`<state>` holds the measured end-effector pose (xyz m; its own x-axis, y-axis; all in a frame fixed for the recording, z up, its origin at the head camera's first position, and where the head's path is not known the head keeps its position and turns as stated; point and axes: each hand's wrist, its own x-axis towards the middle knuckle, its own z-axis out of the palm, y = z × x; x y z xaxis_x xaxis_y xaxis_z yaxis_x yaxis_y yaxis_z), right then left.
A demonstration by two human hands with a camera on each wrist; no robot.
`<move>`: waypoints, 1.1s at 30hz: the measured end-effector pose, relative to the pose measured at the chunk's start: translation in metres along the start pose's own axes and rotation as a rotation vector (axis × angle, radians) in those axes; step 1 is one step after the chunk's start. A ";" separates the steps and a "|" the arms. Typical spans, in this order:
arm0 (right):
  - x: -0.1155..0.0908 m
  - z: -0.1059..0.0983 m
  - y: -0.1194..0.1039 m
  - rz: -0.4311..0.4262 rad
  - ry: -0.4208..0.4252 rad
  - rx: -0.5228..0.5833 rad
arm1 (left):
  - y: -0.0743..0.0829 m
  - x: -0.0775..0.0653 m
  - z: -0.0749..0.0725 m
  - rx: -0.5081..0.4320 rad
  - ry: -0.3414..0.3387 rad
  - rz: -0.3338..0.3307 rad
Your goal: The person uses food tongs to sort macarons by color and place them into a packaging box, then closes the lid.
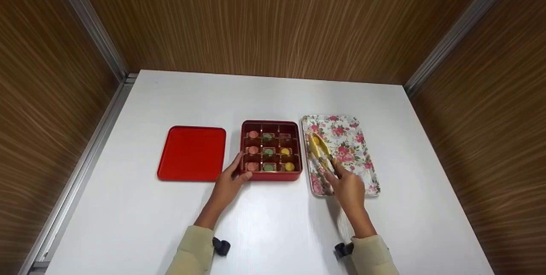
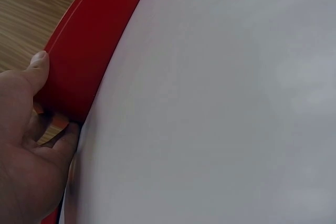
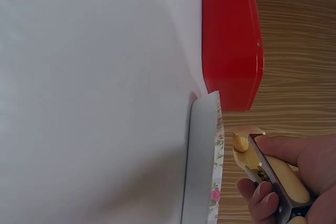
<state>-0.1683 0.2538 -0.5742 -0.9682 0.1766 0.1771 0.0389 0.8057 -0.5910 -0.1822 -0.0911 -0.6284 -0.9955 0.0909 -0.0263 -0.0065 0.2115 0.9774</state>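
Note:
My left hand (image 1: 228, 184) holds the front left corner of a red box (image 1: 273, 176), thumb on its front wall and fingers at its left side. The box has a divided brown insert. Pink round sweets (image 1: 253, 150) fill the left column and green ones (image 1: 268, 152) the middle. Yellow ones (image 1: 285, 151) lie in the right column's middle and front compartments; the back right one shows only its patterned bottom. In my right hand (image 1: 349, 187) I grip yellow tongs (image 1: 320, 152) over the floral tray. A yellow round sweet (image 3: 241, 143) sits between the tong tips.
A red lid (image 1: 192, 154) lies flat on the white table (image 1: 273, 219) left of the box. Close on the box's right is the floral tray (image 1: 358, 157). Wood-grain panels (image 1: 273, 23) stand behind and at both sides.

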 end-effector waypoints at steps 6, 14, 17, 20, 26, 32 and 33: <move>0.004 -0.003 -0.010 -0.003 0.008 0.009 | 0.001 -0.001 0.000 -0.010 0.000 0.001; 0.012 -0.001 -0.027 -0.051 0.018 0.001 | 0.000 -0.002 0.001 -0.016 -0.002 0.000; 0.015 -0.001 -0.034 -0.072 0.024 -0.008 | 0.000 -0.001 0.001 -0.006 0.004 0.007; 0.018 0.001 -0.039 -0.072 0.031 -0.016 | 0.000 0.000 0.001 -0.001 0.006 0.017; 0.024 0.009 -0.049 -0.125 0.037 -0.001 | 0.000 0.000 0.000 -0.012 0.000 0.004; 0.029 0.018 -0.058 -0.188 0.070 -0.011 | 0.000 0.000 0.001 -0.024 -0.003 -0.019; 0.030 0.019 -0.059 -0.194 0.071 -0.016 | 0.000 0.000 0.001 -0.023 0.000 -0.024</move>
<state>-0.2039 0.2009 -0.5493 -0.9380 0.0560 0.3421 -0.1426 0.8371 -0.5281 -0.1818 -0.0903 -0.6284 -0.9951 0.0859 -0.0494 -0.0322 0.1916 0.9809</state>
